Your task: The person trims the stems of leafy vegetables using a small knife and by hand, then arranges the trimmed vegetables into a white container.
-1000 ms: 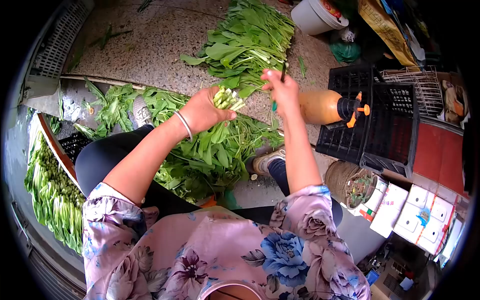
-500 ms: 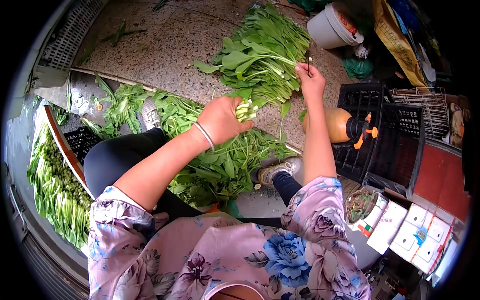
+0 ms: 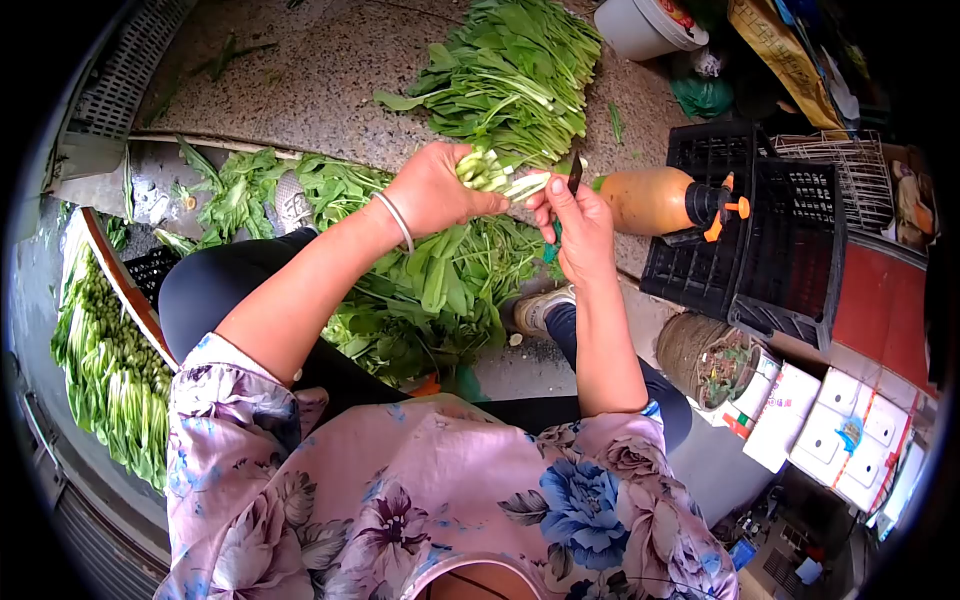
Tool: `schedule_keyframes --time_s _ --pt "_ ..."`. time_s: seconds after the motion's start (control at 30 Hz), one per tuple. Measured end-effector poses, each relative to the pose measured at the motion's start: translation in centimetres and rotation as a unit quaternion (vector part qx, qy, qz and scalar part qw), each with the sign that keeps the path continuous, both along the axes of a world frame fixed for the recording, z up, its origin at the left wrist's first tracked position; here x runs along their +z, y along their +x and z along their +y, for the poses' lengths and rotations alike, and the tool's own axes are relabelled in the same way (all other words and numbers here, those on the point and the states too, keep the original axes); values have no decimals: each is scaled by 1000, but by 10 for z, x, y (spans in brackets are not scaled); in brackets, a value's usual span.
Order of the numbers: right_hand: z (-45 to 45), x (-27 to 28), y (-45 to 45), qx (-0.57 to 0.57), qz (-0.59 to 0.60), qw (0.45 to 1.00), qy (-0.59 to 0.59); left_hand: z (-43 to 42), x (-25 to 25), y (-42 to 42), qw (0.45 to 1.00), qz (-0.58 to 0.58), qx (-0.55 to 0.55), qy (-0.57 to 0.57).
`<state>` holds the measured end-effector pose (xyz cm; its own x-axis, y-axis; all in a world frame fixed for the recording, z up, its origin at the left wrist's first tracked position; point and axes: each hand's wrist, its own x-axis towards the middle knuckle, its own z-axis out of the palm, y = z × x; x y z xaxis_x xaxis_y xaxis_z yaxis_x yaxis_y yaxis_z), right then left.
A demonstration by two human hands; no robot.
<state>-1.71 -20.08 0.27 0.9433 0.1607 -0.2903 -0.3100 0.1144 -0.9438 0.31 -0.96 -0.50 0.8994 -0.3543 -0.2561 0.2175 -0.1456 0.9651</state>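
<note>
My left hand, with a bangle on its wrist, is closed around a bunch of leafy green stalks, their pale cut ends pointing right. Close by, my right hand grips a small knife; its dark blade sticks up past the fingers, and a bit of teal shows below them. The thumb and fingers of that hand meet the tip of one pale stalk. Beyond both hands, a large pile of leafy greens lies on the speckled stone slab.
Loose leaves cover the ground between my feet. Packed greens stand at the left. To the right are an orange spray bottle, black crates and white boxes. A white bucket stands at the back.
My right hand has come back from the pile toward me, to the stalk ends by my left hand. The left hand keeps its bunch, and the view has shifted slightly.
</note>
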Motion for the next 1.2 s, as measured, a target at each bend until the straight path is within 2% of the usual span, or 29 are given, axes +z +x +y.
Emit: schedule_keyframes --time_s 0.03,0.17,0.23,0.33,0.4,0.5,0.53,0.63,0.77,0.8,0.87,1.03,1.1,1.2 --pt "0 2 -2 8 17 1000 24 1 2 1 996 86 -9 -36" --pt "6 9 -11 54 20 997 60 3 1 1 995 86 0 -41" --pt "7 6 -10 57 20 997 40 5 5 1 996 82 -2 -27" --pt "1 1 -9 45 53 996 63 10 7 3 995 90 -20 -37" --pt "-4 0 -9 88 118 976 160 15 3 3 992 97 -58 -49" --pt "-10 -21 -11 118 151 968 159 20 7 0 984 157 -71 -50" --pt "-8 -25 -13 104 157 981 46 20 1 0 980 173 -62 -79" --pt "0 -23 -18 54 167 984 9 22 -2 0 981 179 -43 -60" --pt "21 -17 -14 28 93 995 -1 20 -4 -1 982 173 -60 -53" --pt "24 -19 -14 -7 85 996 9 19 -2 -1 982 173 -61 -52" --pt "23 -20 -11 -2 76 997 9 18 4 -2 980 184 -24 -77" --pt "10 -22 -6 38 81 996 -13 23 0 0 981 175 -36 -81" --pt "6 -19 -5 91 69 991 -70 26 1 0 981 174 -34 -73" --pt "-2 -21 -3 107 72 987 -94 33 4 7 988 109 -93 58"
